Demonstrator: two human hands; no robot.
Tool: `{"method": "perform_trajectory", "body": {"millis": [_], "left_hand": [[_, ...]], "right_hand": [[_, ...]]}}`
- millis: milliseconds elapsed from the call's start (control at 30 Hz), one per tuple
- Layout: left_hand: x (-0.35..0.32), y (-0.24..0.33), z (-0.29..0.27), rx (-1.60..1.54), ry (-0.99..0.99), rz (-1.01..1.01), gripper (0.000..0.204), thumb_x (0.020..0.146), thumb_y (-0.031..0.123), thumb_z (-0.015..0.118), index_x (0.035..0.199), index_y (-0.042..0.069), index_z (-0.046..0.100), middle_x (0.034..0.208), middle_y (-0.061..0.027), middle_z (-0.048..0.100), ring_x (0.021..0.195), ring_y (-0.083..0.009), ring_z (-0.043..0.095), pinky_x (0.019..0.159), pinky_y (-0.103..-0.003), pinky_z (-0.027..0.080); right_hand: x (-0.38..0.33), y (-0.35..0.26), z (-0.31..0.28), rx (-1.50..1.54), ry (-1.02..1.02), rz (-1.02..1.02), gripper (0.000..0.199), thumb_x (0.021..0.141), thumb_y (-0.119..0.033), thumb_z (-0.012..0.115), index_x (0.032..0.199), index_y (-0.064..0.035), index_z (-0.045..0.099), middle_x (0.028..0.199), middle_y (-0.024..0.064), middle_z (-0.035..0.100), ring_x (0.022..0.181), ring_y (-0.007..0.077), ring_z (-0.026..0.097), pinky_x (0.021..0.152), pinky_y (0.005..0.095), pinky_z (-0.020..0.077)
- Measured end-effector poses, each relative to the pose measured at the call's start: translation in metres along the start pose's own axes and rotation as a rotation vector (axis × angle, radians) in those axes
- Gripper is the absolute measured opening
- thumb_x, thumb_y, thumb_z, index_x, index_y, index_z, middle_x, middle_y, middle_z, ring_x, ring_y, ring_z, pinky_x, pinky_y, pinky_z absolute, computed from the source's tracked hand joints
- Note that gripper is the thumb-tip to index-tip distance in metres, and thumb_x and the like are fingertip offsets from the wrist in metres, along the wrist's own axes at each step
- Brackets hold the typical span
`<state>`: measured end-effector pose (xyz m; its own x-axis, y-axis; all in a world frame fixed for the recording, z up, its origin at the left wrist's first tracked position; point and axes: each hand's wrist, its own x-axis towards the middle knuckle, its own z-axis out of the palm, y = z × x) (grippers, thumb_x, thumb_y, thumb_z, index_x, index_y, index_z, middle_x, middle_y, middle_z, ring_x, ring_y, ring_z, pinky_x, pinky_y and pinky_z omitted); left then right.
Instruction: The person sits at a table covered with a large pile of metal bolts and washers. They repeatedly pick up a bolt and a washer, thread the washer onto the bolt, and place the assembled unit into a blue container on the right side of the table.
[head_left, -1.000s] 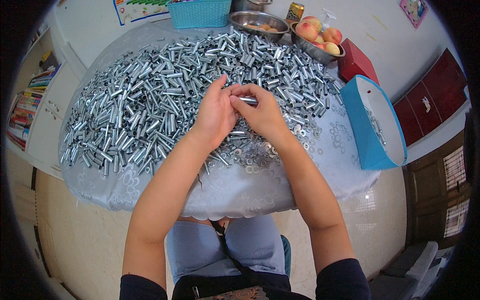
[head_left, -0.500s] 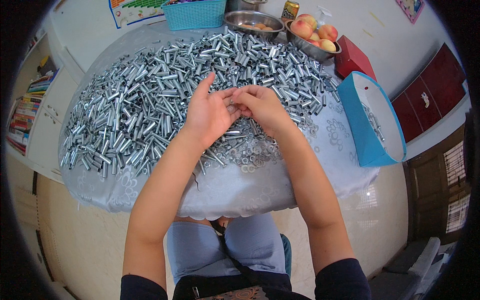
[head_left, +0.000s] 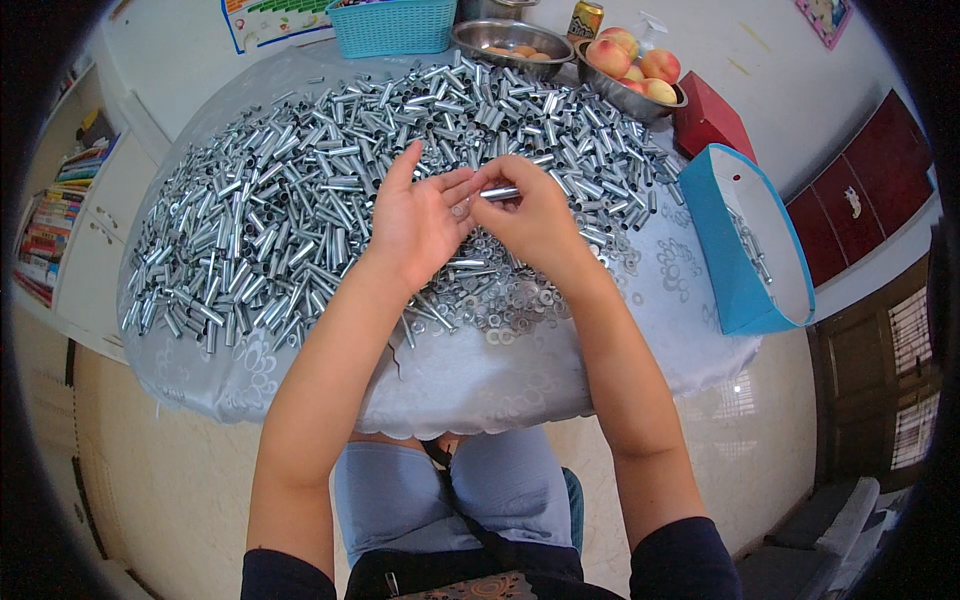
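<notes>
My left hand (head_left: 415,225) is palm up over the pile, its thumb raised and fingers stretched toward my right hand. A small, washer-like metal ring (head_left: 460,210) seems to lie on its fingers, partly hidden. Between the thumb and fingers of my right hand (head_left: 535,215) is a shiny metal tube (head_left: 500,193), lying nearly level. Both hands almost touch at the fingertips. Around and beneath them spreads a broad heap of metal tubes (head_left: 260,220), with bolts mixed in. Many flat washers (head_left: 510,310) are scattered on the near side of the heap.
The pile covers much of a table with a silvery cloth (head_left: 480,385). At right stands a blue-rimmed bin (head_left: 705,250) holding several assembled metal pieces. Along the back are a turquoise basket (head_left: 390,32), a metal bowl (head_left: 470,42), a bowl of peaches (head_left: 660,103) and a red box (head_left: 710,115).
The metal tube has come into view in my right hand, which has turned slightly and opened its grip around it. My left hand stays nearly in place.
</notes>
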<state>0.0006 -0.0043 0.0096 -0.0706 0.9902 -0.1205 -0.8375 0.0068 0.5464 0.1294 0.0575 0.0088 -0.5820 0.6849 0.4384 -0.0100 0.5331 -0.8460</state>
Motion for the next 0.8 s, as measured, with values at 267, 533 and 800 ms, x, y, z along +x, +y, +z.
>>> {"method": "perform_trajectory", "body": {"millis": [267,533,800], "left_hand": [[0.0,-0.002,0.0,-0.027,-0.064,-0.004,0.068,0.087,0.048,0.032,0.113,-0.015,0.04,0.108,-0.0204,0.051,0.101,-0.0279,0.048,0.094,-0.038,0.032],[0.002,-0.001,-0.004,-0.013,-0.049,0.034,0.067,0.085,0.048,0.036,0.114,-0.013,0.033,0.099,-0.0201,0.052,0.094,-0.0265,0.049,0.089,-0.038,0.035],[0.001,-0.001,-0.004,0.072,-0.069,0.048,0.073,0.084,0.052,0.038,0.12,-0.011,0.028,0.101,-0.0178,0.048,0.093,-0.0234,0.048,0.088,-0.039,0.035]], "right_hand": [[-0.004,-0.013,0.002,-0.156,-0.124,-0.16,0.015,0.071,0.0,0.058,0.085,0.0004,0.055,0.092,0.0112,0.051,0.085,0.022,0.055,0.07,0.0299,0.0498],[-0.005,-0.017,0.001,-0.196,-0.198,-0.218,0.016,0.072,0.001,0.056,0.088,-0.0005,0.055,0.093,0.0129,0.051,0.085,0.0262,0.055,0.072,0.0308,0.0496],[-0.005,-0.009,-0.001,-0.205,-0.199,-0.206,0.019,0.072,-0.002,0.058,0.09,-0.0016,0.056,0.09,0.0141,0.053,0.081,0.0259,0.057,0.071,0.0313,0.0482]]}}
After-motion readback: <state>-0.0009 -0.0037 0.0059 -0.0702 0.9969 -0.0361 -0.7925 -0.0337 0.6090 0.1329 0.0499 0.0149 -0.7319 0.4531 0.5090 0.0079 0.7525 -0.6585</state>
